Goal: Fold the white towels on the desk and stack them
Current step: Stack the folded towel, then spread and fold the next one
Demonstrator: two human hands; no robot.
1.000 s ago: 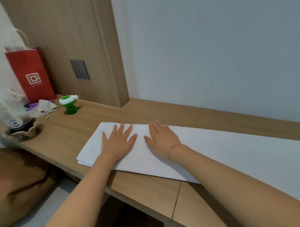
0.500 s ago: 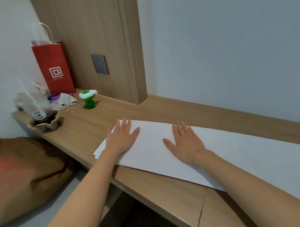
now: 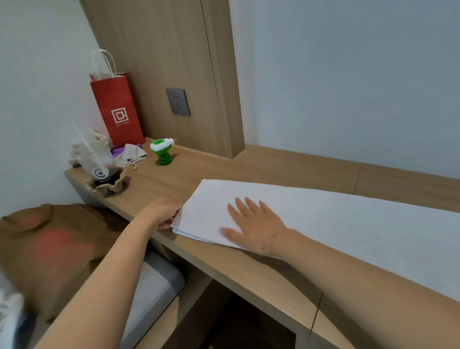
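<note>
A long white towel (image 3: 342, 222), folded lengthwise into a strip of layers, lies along the wooden desk (image 3: 249, 165) and runs off the right edge of view. My right hand (image 3: 254, 223) lies flat on it near its left end, fingers straight and spread. My left hand (image 3: 165, 212) is at the towel's left edge with its fingers curled at the layered end; whether they grip the cloth is hard to tell.
At the desk's left end stand a red paper bag (image 3: 118, 113), a plastic cup with a straw (image 3: 97, 163) in a crumpled paper holder, a small cloth (image 3: 133, 154) and a green plug-in device (image 3: 162, 150). A brown bag (image 3: 51, 248) sits below on a grey seat.
My left hand has slid off the top of the towel to its left edge and curled there. My right hand stays flat on the towel, now closer to the left end.
</note>
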